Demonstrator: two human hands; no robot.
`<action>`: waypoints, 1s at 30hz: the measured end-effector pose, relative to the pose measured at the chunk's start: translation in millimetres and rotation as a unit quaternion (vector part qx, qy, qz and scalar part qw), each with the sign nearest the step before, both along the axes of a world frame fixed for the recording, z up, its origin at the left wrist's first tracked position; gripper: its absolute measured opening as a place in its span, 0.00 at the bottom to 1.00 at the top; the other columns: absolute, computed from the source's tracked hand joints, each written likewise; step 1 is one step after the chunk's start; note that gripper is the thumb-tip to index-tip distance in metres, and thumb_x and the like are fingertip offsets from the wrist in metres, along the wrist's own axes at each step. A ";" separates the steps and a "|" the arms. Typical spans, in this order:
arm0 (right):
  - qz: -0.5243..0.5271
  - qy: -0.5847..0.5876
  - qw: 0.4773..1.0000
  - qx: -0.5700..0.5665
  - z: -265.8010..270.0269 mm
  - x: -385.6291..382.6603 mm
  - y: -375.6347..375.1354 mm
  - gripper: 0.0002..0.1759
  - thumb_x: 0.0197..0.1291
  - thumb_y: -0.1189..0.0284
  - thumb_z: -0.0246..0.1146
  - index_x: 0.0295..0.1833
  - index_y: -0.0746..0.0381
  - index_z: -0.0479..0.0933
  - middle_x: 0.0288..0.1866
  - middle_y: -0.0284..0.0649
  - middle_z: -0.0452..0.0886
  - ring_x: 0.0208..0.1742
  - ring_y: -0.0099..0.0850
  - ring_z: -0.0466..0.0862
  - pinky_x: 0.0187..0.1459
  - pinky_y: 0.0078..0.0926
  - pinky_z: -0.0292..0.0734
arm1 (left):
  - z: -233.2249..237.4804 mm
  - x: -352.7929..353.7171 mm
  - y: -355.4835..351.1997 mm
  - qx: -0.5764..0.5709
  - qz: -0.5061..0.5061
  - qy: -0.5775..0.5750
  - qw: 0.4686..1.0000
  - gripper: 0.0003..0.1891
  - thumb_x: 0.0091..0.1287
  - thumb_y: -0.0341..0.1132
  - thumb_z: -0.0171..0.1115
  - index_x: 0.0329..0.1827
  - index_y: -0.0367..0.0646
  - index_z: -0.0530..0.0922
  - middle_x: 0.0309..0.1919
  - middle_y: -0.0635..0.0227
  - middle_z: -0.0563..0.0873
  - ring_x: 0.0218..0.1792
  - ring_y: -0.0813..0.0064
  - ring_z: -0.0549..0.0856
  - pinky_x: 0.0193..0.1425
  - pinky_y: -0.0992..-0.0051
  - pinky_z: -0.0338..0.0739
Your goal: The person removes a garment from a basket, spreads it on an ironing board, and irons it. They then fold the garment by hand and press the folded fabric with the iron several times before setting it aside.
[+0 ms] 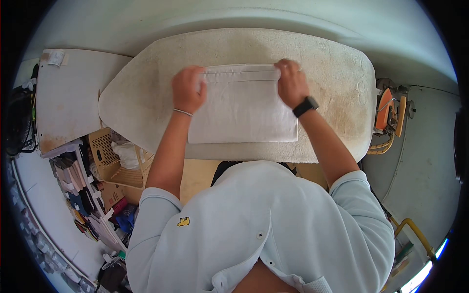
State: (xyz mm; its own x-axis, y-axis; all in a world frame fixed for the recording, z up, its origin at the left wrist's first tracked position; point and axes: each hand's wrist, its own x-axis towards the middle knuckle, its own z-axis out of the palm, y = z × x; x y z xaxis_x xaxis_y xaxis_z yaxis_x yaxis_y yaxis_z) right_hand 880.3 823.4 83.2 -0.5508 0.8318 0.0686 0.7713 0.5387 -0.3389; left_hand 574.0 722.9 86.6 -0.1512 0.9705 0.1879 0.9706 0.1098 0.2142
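A folded white cloth [244, 110] lies flat on the padded ironing board [141, 97], its far edge showing a layered, hemmed band. At the cloth's far left corner is my left hand [188, 89], fingers curled and pinching the edge. My right hand [292, 84], with a black watch on the wrist, closes on the far right corner. Both hands are slightly blurred.
A white side table [78, 97] adjoins the board's left end. Below it are a yellow plastic basket [105, 158] with white fabric inside and a shelf of folded clothes [73, 180]. An orange iron [384, 110] stands at the board's right end.
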 end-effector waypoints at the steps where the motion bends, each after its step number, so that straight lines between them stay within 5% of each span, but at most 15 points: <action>1: 0.002 0.001 1.000 -0.001 -7.6 3.1 -10.3 0.23 0.58 0.70 0.58 0.61 0.57 0.71 0.67 0.47 0.67 0.68 0.42 0.68 0.62 0.50 0.65 | 0.8 9.0 -5.3 0.002 -0.131 0.046 0.990 0.29 0.64 0.42 0.59 0.69 0.49 0.67 0.69 0.62 0.68 0.69 0.64 0.69 0.69 0.46 0.59; 2: 0.019 -0.029 0.999 0.037 -19.8 7.5 -22.1 0.28 0.61 0.65 0.55 0.68 0.57 0.64 0.72 0.46 0.60 0.73 0.43 0.61 0.67 0.52 0.58 | -9.2 10.9 -11.1 0.000 -0.129 0.047 0.990 0.29 0.64 0.42 0.59 0.69 0.49 0.67 0.69 0.62 0.68 0.69 0.64 0.69 0.69 0.46 0.59; 4: 0.036 -0.057 0.995 0.079 -24.0 10.0 -28.2 0.34 0.64 0.61 0.52 0.75 0.56 0.57 0.78 0.46 0.53 0.77 0.43 0.55 0.72 0.53 0.51 | -28.2 15.9 -18.6 -0.054 -0.023 0.022 0.998 0.37 0.62 0.46 0.55 0.76 0.54 0.57 0.76 0.62 0.57 0.76 0.65 0.56 0.72 0.35 0.37; 6: 0.032 -0.120 0.992 0.010 -19.9 7.5 -28.8 0.40 0.66 0.55 0.48 0.79 0.58 0.45 0.81 0.49 0.41 0.81 0.46 0.44 0.75 0.56 0.39 | -22.8 21.1 -18.0 -0.089 -0.003 0.043 0.995 0.38 0.63 0.46 0.55 0.77 0.53 0.54 0.77 0.62 0.53 0.77 0.63 0.52 0.71 0.33 0.36; 8: 0.025 -0.122 0.992 0.014 -14.1 -1.0 -41.3 0.40 0.66 0.55 0.49 0.77 0.62 0.47 0.80 0.52 0.42 0.80 0.48 0.44 0.74 0.57 0.40 | -16.2 37.5 -20.2 -0.124 0.017 0.064 0.990 0.40 0.63 0.46 0.55 0.78 0.51 0.50 0.78 0.61 0.50 0.78 0.62 0.49 0.71 0.32 0.35; 10: 0.071 -0.103 0.992 0.021 -7.0 -9.5 -68.0 0.42 0.65 0.54 0.50 0.75 0.71 0.49 0.78 0.60 0.44 0.79 0.53 0.45 0.74 0.58 0.41 | -16.0 70.5 -34.5 -0.071 -0.084 -0.040 0.993 0.41 0.62 0.47 0.56 0.78 0.46 0.51 0.78 0.60 0.51 0.78 0.61 0.49 0.72 0.34 0.35; 13: 0.126 0.002 0.992 -0.022 -13.9 -3.2 -111.3 0.43 0.65 0.51 0.50 0.75 0.70 0.50 0.79 0.56 0.46 0.80 0.50 0.45 0.73 0.59 0.41 | -20.5 114.4 -61.6 -0.117 -0.174 -0.074 0.975 0.44 0.62 0.52 0.55 0.78 0.42 0.50 0.78 0.60 0.50 0.78 0.60 0.50 0.72 0.35 0.36; 20: 0.035 -0.114 0.991 -0.054 -17.7 103.8 -99.4 0.50 0.58 0.46 0.57 0.77 0.66 0.49 0.79 0.51 0.47 0.81 0.46 0.43 0.72 0.64 0.35 | -29.1 52.6 -148.1 -0.159 0.092 0.002 0.983 0.43 0.63 0.53 0.55 0.78 0.46 0.49 0.78 0.59 0.47 0.78 0.59 0.48 0.70 0.31 0.38; 22: -0.071 -0.162 0.981 0.081 -27.6 176.6 -63.2 0.51 0.55 0.47 0.61 0.76 0.63 0.50 0.79 0.51 0.50 0.80 0.45 0.46 0.73 0.63 0.35 | -35.9 40.6 -172.6 -0.166 0.134 0.012 0.977 0.42 0.64 0.51 0.55 0.78 0.48 0.50 0.78 0.58 0.47 0.78 0.57 0.48 0.69 0.29 0.39; 24: -0.237 -0.039 0.940 0.242 -2.0 266.4 -8.2 0.49 0.56 0.44 0.59 0.75 0.63 0.54 0.76 0.54 0.53 0.79 0.48 0.49 0.74 0.56 0.44 | -35.8 42.7 -190.2 -0.181 0.176 0.022 0.967 0.40 0.64 0.50 0.54 0.78 0.50 0.50 0.78 0.57 0.48 0.78 0.55 0.48 0.68 0.28 0.39; 25: -0.405 -0.371 0.825 0.131 44.9 282.7 11.0 0.48 0.57 0.43 0.58 0.73 0.64 0.55 0.74 0.58 0.56 0.77 0.52 0.52 0.74 0.50 0.50 | -34.0 44.1 -194.6 -0.163 0.206 -0.010 0.965 0.39 0.65 0.49 0.54 0.78 0.51 0.51 0.77 0.55 0.49 0.77 0.54 0.49 0.68 0.28 0.40; 26: -0.499 -0.286 0.776 0.258 34.0 327.9 22.4 0.47 0.57 0.42 0.57 0.72 0.64 0.58 0.74 0.59 0.56 0.75 0.55 0.55 0.70 0.47 0.58 | -32.5 45.0 -196.9 -0.141 0.236 -0.042 0.961 0.37 0.65 0.47 0.53 0.78 0.53 0.52 0.77 0.54 0.50 0.77 0.52 0.49 0.68 0.27 0.40; 28: -0.486 -0.298 0.796 0.203 32.1 420.5 43.9 0.42 0.61 0.45 0.57 0.72 0.61 0.60 0.70 0.58 0.64 0.72 0.51 0.63 0.63 0.49 0.66 | -31.3 42.4 -203.2 -0.109 0.253 -0.046 0.960 0.37 0.65 0.46 0.53 0.78 0.53 0.53 0.76 0.52 0.52 0.76 0.51 0.51 0.68 0.28 0.41; 30: -0.411 -0.124 0.903 0.035 20.5 488.7 63.4 0.32 0.66 0.52 0.57 0.69 0.59 0.66 0.61 0.55 0.74 0.65 0.44 0.74 0.56 0.48 0.71 | -32.1 34.4 -215.0 -0.078 0.274 -0.055 0.957 0.36 0.66 0.45 0.53 0.77 0.53 0.53 0.74 0.51 0.54 0.76 0.50 0.52 0.68 0.29 0.42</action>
